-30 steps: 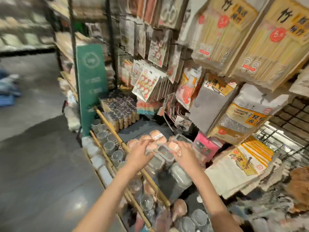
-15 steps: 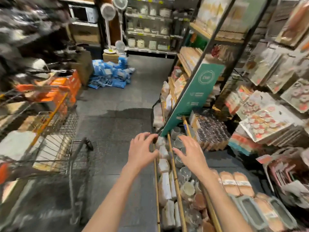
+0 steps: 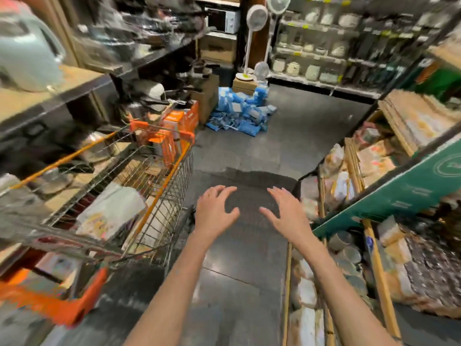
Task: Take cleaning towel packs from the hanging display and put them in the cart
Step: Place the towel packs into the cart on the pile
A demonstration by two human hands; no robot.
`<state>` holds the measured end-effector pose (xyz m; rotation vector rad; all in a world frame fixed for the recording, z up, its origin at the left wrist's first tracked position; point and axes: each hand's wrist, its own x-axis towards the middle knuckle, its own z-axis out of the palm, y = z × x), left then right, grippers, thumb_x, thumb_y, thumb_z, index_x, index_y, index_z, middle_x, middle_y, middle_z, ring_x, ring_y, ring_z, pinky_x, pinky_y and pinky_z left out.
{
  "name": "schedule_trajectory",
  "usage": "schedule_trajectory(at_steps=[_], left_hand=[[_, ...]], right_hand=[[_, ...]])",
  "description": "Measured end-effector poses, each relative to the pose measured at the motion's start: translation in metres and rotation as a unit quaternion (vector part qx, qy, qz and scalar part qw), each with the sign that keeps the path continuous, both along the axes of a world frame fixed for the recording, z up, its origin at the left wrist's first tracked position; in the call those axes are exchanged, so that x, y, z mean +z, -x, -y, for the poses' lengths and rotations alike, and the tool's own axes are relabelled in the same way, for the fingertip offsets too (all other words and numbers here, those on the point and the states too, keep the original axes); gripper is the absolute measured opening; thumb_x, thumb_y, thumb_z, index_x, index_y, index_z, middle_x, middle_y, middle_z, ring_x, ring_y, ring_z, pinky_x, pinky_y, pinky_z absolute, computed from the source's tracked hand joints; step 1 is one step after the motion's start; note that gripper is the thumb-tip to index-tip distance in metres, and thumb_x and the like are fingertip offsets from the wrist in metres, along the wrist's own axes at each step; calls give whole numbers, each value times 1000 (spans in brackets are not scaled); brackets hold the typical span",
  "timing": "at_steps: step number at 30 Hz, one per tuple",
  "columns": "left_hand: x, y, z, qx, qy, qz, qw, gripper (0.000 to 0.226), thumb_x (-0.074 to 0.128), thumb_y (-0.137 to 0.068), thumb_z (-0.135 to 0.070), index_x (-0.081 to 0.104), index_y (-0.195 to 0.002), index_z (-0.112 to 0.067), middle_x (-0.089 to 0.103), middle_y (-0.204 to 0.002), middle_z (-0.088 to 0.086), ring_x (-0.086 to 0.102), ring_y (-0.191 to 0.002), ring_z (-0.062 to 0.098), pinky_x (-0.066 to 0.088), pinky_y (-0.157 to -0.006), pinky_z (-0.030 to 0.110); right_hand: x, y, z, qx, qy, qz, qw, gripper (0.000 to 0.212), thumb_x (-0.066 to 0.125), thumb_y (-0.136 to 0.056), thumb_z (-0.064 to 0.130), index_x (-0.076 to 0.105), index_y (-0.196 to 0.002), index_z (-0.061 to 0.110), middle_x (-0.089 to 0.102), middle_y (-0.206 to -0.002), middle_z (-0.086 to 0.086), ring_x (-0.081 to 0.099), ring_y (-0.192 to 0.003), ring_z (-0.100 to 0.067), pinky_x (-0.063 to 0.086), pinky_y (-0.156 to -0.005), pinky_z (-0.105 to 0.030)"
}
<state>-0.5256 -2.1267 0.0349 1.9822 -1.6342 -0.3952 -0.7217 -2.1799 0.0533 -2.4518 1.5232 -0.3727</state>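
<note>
A wire shopping cart with orange trim stands at the left of the aisle. Inside it lies a pale flat pack on other goods. My left hand hovers over the dark floor just right of the cart's rim, fingers spread, holding nothing. My right hand is level with it, a little to the right, also spread and empty. The hanging display of towel packs is out of view.
Low shelves with jars and wrapped goods run along the right, behind a slanted green sign. A heap of blue packs lies on the floor ahead. Shelving with appliances lines the left. Fans stand at the back.
The view has swung left from the hanging display to the aisle and cart. Both hands left the items on the low shelf and now hover empty over the floor.
</note>
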Motion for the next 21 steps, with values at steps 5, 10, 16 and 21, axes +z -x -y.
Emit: schedule_trajectory(at_steps=[5, 10, 16, 21], left_hand=[[-14, -57, 24, 50, -21, -4, 999, 54, 61, -81, -37, 49, -133, -29, 49, -134, 3, 43, -125, 22, 35, -104, 39], [-30, -94, 58, 107, -37, -20, 993, 55, 60, -82, -38, 47, -135, -31, 45, -137, 2, 40, -128, 22, 32, -107, 41], [-45, -140, 112, 233, -55, -62, 969, 55, 59, -83, -34, 44, -136, -33, 40, -141, 1, 34, -132, 22, 28, -111, 41], [-49, -164, 144, 334, -61, -100, 935, 56, 59, -84, -39, 43, -137, -33, 39, -143, -2, 33, -133, 20, 28, -111, 39]], right_hand=[[-14, -61, 41, 60, -28, -11, 998, 64, 48, -91, 50, 31, -146, 21, 27, -154, 2, 16, -145, -16, 15, -115, -45], [-33, -113, 98, 133, -40, -21, 990, 64, 47, -92, 50, 31, -146, 20, 28, -153, 2, 17, -144, -17, 16, -117, -45], [-50, -192, 185, 261, -60, -35, 963, 63, 51, -91, 48, 34, -144, 17, 35, -150, -1, 26, -141, -19, 24, -113, -46], [-46, -258, 248, 373, -78, -42, 924, 61, 57, -90, 41, 36, -143, 17, 37, -148, -2, 29, -139, -19, 22, -115, -42]])
